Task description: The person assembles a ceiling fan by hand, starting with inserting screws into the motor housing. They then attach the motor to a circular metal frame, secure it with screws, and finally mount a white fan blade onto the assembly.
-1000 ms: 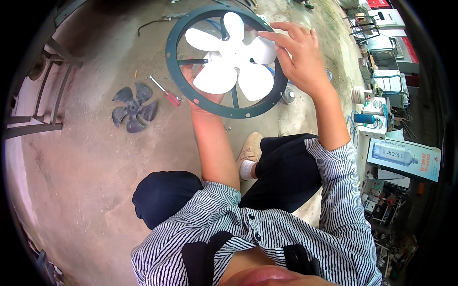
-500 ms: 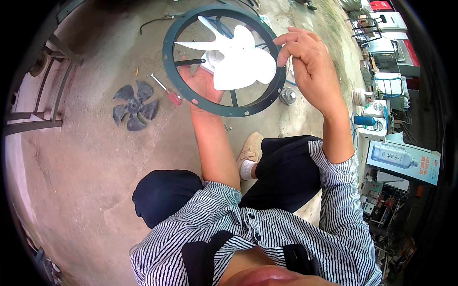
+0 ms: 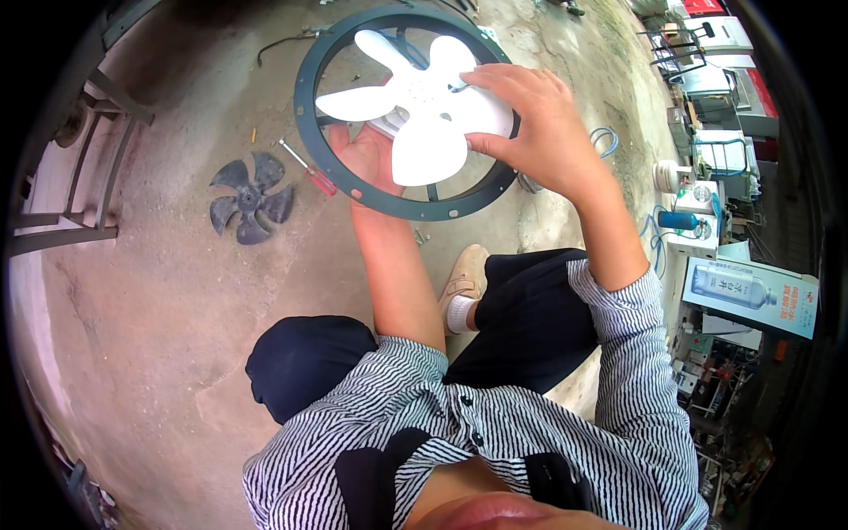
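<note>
White fan [image 3: 415, 99] sits inside a dark green ring [image 3: 306, 110], between the two hands: left hand [image 3: 369, 161] behind it, right hand [image 3: 534, 124] over its right side. Left palm faces up, under the pale part behind the hub; the forearm passes below the ring's lower rim. Fingers partly hidden there, so cannot tell how tightly they close. Right hand has thumb and fingers parted, a blade between them, tips over the fan near the hub; any pinch is unclear. Against half a second ago: right hand was off the blades, curled at the ring's right edge; now it reaches across the rim. Blades have turned; the two at upper left, narrow then, show broader faces now. Ring shifted slightly leftward. Dark fan [image 3: 251, 200] and screwdriver [image 3: 309, 170] on the floor [image 3: 168, 309] look unmoved. Materials: white blades smooth, rounded, petal-like, glaring in the light; ring a flat band with small holes round it, thin struts running inward. Dark fan five-bladed, dull, dusty grey, lying flat, well apart from the ring. Screwdriver nearer, red handle, metal shaft. Floor rough, mottled, concrete-like. Sleeves [image 3: 629, 318] finely striped, black and white.
</note>
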Tool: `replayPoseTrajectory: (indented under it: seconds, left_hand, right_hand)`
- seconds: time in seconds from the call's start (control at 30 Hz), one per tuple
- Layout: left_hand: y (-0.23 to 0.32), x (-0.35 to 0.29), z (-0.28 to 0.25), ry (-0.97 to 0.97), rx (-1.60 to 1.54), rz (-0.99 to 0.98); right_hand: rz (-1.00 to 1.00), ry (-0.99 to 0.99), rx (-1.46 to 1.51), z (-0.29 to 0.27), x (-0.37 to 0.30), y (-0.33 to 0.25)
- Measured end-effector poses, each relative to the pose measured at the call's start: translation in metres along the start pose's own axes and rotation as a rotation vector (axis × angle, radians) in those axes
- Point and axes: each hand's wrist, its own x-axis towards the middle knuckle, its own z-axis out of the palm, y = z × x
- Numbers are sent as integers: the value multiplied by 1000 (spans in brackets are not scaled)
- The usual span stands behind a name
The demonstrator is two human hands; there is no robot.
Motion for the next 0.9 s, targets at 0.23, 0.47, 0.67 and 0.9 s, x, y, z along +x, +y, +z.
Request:
replayPoseTrajectory:
  seconds: [0.23, 0.47, 0.67, 0.9]
  left_hand:
    - [-7, 1, 13, 96, 116, 64]
    - [-5, 1, 16, -21, -48, 5]
    - [-4, -4, 14, -9, -103, -29]
    - [-10, -1, 30, 482, 342, 190]
  right_hand:
    - [3, 15, -79, 10, 1, -13]
    - [-30, 24, -141, 8, 2, -12]
    - [-64, 60, -148, 12, 2, -6]
    - [-125, 60, -107, 12, 6, 0]
